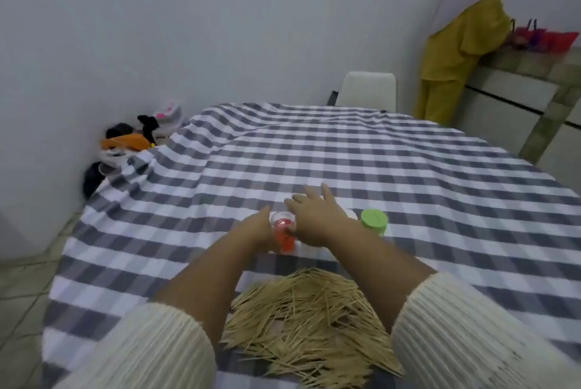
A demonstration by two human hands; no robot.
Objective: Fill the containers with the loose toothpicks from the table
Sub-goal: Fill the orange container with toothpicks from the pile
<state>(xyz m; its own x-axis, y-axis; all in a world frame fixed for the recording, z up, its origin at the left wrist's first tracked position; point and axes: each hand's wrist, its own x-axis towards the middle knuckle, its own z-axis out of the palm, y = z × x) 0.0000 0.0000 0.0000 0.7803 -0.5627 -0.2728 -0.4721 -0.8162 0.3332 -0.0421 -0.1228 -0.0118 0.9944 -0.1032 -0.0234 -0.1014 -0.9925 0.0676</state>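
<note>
A large heap of loose toothpicks [309,322] is spread on the near part of the desk [408,168], between the two forearms. Just beyond the heap, a small clear container with red contents [284,233] stands upright. It is flanked by both hands. The left hand [256,230] is set against its left side; whether its fingers are curled round the container cannot be told, as they are hidden. The right hand [317,219] is held over and just right of the container, its fingers [325,192] extended and slightly spread, pointing away; contact with the container cannot be judged. A second container with a green lid [374,220] stands just right of the right hand, and a white object is partly hidden beneath that hand. The desk is covered by a grey-and-white checked cloth. Cream ribbed sleeves [471,335] are seen at the near edge. A white chair [366,88] is placed at the far side, and a yellow garment [456,52] hangs at the far right.
</note>
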